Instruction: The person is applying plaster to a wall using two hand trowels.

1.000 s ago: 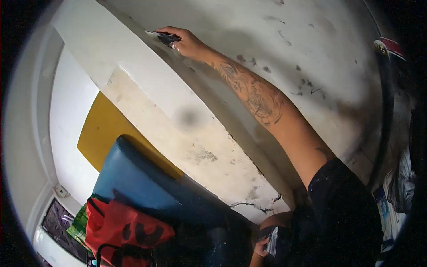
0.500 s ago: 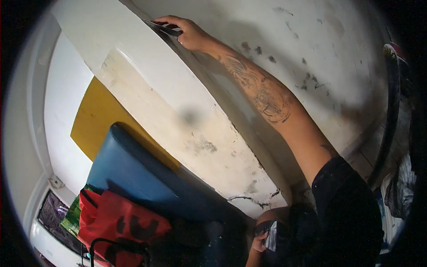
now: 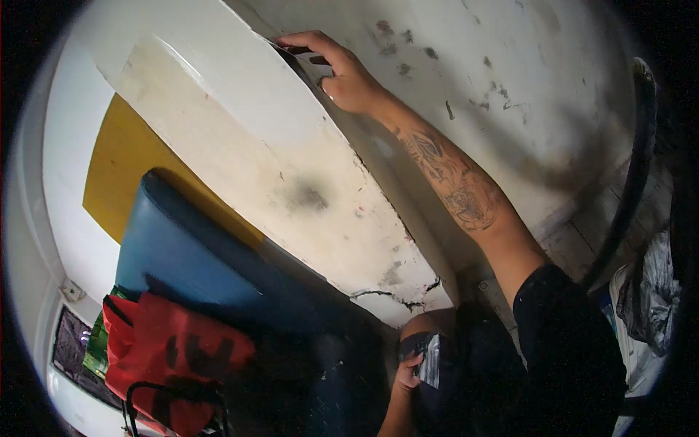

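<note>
My right hand [image 3: 353, 81] reaches up to the corner edge of a whitish wall section [image 3: 291, 175]. Its fingers are bent round a thin, dark flat blade, like a putty knife [image 3: 297, 64], which lies along the edge and is mostly hidden by the hand. Low in the view, near my thigh, my left hand [image 3: 409, 373] grips a putty knife [image 3: 430, 360] with a wide, shiny metal blade. The wall face has a beige worn patch, dark smudges and a jagged crack [image 3: 393, 295] near its lower end.
Left of the wall section stand a blue padded board [image 3: 193, 240] and a yellow panel [image 3: 138, 167]. A red bag [image 3: 175, 357] lies at the lower left. The stained wall [image 3: 466, 65] is on the right, with a dark hose-like strip [image 3: 635, 189] and grey plastic [image 3: 659, 298] beyond.
My right hand has slid down along the corner edge, nearer the crack. The whole view has shifted, and my left hand still holds its putty knife by my thigh.
</note>
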Demonstrator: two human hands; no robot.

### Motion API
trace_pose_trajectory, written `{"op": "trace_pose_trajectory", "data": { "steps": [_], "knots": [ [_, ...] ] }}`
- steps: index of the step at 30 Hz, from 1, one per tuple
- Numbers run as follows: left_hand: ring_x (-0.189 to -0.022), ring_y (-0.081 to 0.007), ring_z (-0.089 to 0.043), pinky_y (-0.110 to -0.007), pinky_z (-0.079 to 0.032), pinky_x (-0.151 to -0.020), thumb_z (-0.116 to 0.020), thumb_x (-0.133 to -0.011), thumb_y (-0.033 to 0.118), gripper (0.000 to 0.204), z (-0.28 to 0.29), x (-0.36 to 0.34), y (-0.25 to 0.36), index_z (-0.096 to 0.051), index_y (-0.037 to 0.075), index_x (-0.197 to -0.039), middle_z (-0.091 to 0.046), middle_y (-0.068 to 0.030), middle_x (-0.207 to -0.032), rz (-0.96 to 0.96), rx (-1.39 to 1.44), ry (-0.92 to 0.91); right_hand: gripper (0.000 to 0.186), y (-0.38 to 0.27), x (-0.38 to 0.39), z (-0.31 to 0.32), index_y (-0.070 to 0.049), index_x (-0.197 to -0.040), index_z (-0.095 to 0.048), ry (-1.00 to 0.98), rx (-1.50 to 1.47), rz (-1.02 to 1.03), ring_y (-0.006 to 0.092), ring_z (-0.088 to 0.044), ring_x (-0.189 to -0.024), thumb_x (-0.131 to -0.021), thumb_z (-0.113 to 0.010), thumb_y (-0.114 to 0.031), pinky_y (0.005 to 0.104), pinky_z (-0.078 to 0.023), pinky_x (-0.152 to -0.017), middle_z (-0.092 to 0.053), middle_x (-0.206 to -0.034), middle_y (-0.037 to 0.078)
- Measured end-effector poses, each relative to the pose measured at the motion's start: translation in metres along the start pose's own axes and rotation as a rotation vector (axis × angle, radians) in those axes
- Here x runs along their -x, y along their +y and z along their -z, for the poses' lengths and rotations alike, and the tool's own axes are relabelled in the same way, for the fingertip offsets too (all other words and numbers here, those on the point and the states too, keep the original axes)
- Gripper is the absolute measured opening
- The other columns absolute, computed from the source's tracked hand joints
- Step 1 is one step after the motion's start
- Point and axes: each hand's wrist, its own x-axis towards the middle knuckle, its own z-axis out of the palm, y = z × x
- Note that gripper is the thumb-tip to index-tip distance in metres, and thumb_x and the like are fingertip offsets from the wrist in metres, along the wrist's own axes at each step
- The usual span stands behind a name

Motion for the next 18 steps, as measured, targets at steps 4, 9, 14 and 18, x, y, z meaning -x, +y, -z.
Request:
{"op": "trace_pose_trajectory", "data": {
  "steps": [4, 9, 14, 18],
  "knots": [
    [-0.084, -0.0245, -0.06, -0.038, -0.049, -0.074, -0.053, -0.076, 0.002, 0.028, 0.023, 0.002, 0.0, -0.054, 0.005, -0.104, -0.06, -0.0105, -0.095, 0.045, 0.042, -0.089, 0.067, -0.013, 0.025, -0.014, -0.01, -0.118, -0.046, -0.026, -0.072, -0.048, 0.0197, -0.042, -0.113, -0.058, -0.036, 0.018, 0.0315, -0.032, -0.098, -0.046, -0.118, 0.006],
    [-0.087, -0.0262, -0.059, -0.038, -0.048, -0.077, -0.052, -0.075, 0.0, 0.035, 0.04, -0.004, -0.005, -0.051, 0.004, -0.109, -0.059, -0.0117, -0.099, 0.008, 0.032, 0.004, 0.042, -0.021, 0.067, -0.008, -0.009, -0.112, -0.049, 0.016, -0.045, -0.008, 0.0226, -0.048, -0.106, -0.073, -0.057, 0.003, 0.0315, -0.036, -0.091, -0.05, -0.112, 0.01],
    [-0.087, -0.0268, -0.059, -0.039, -0.047, -0.078, -0.055, -0.074, 0.005, 0.036, 0.045, -0.001, -0.004, -0.051, 0.004, -0.11, -0.059, -0.0126, -0.097, 0.086, 0.051, -0.076, 0.053, -0.044, 0.108, 0.0, -0.006, -0.113, -0.047, -0.029, -0.045, -0.095, 0.0237, -0.043, -0.111, -0.063, -0.046, 0.008, 0.0324, -0.032, -0.096, -0.047, -0.115, 0.011],
    [-0.087, -0.0189, -0.057, -0.032, -0.046, -0.078, -0.057, -0.076, 0.005, 0.027, 0.078, -0.005, -0.013, -0.055, 0.001, -0.103, -0.059, -0.0076, -0.095, -0.19, -0.427, 0.022, 0.043, -0.069, 0.136, 0.0, -0.006, -0.111, -0.049, -0.035, -0.107, -0.212, 0.0247, -0.046, -0.109, -0.072, -0.049, 0.01, 0.0326, -0.033, -0.094, -0.049, -0.113, 0.012]
  ]
}}
